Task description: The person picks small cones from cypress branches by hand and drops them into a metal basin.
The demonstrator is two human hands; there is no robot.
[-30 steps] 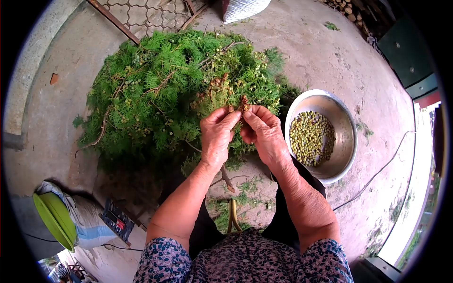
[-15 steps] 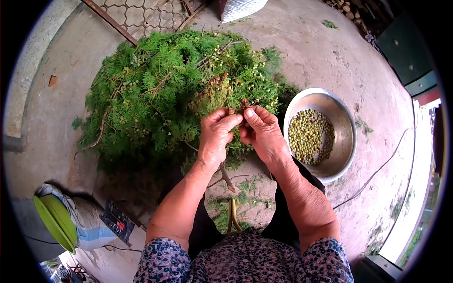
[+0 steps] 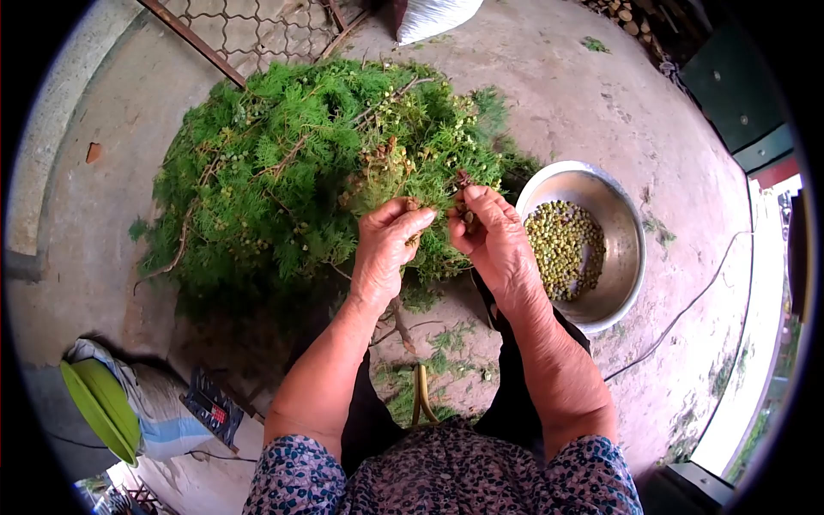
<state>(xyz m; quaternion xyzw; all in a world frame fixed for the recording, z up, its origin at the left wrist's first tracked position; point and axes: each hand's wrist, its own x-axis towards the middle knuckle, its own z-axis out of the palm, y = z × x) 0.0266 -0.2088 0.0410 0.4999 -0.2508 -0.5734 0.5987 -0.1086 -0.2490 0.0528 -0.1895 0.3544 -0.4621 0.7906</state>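
Observation:
My left hand is closed, thumb against fingers, around a sprig of an evergreen branch whose bare woody end hangs below it. A little to the right, my right hand is closed on small brown cones, some showing between thumb and fingers. Both hands are over the near edge of a heap of green evergreen branches, which bear pale green and brown cones. Beside my right hand stands a metal basin partly filled with small green-yellow cones or seeds.
A white sack and a metal grate lie at the far side. At the lower left are a lime-green basin and a sack. A cable runs across the concrete floor on the right; stacked firewood is beyond.
My hands have moved apart: the right one went right with the brown cones, toward the basin, and the left shifted slightly left with the branch.

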